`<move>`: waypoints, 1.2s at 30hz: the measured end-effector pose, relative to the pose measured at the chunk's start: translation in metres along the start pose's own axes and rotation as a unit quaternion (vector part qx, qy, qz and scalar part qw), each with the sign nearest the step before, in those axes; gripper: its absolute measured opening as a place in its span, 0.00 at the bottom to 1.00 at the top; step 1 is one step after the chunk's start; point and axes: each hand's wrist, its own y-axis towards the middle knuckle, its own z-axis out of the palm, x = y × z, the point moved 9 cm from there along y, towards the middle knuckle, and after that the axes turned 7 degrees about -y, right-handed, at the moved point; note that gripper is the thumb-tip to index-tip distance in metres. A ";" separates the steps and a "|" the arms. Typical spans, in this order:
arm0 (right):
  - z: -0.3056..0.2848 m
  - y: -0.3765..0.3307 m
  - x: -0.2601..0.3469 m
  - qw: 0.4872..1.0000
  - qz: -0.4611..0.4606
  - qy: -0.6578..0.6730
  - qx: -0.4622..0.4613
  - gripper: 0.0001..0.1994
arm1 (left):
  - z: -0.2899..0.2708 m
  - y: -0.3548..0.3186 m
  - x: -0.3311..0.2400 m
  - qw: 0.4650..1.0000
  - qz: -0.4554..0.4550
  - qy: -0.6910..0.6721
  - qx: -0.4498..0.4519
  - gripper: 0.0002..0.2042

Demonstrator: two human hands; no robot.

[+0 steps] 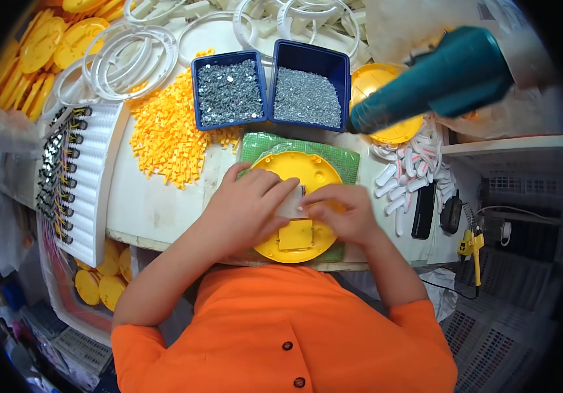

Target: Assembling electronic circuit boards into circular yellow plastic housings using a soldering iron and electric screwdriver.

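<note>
A round yellow plastic disc (302, 171) lies on a green mat (340, 157) at the near edge of the white table. My left hand (245, 208) and my right hand (340, 211) both rest on the disc and together pinch a small white rectangular part (292, 202) at its middle. A square yellow block (296, 235) sits on the disc's near side, just below my fingers. My orange sleeves come up from the lower edge.
Two blue bins of small grey screws (230, 92) (307, 97) stand behind the mat. A heap of small yellow pieces (163, 134) lies left, white rings (131, 59) beyond. A teal power tool (435, 78) hangs upper right. White parts (409, 167), a black device (423, 211), and a white tray (91, 177) flank the work area.
</note>
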 end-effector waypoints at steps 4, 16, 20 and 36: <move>-0.063 0.032 -0.026 0.983 0.086 -0.068 -0.146 0.06 | 0.001 0.008 -0.014 0.996 0.068 0.063 0.007 0.25; -0.057 0.144 -0.064 0.920 -0.044 -0.366 -0.136 0.06 | 0.002 0.014 -0.006 0.986 0.151 0.043 0.057 0.27; -0.052 0.142 -0.038 0.917 -0.159 -0.351 -0.102 0.04 | -0.032 0.058 0.014 0.995 0.092 -0.007 -0.027 0.20; -0.054 0.012 -0.031 0.975 0.154 -0.074 -0.140 0.08 | -0.040 0.141 0.075 0.964 0.032 0.155 -0.212 0.10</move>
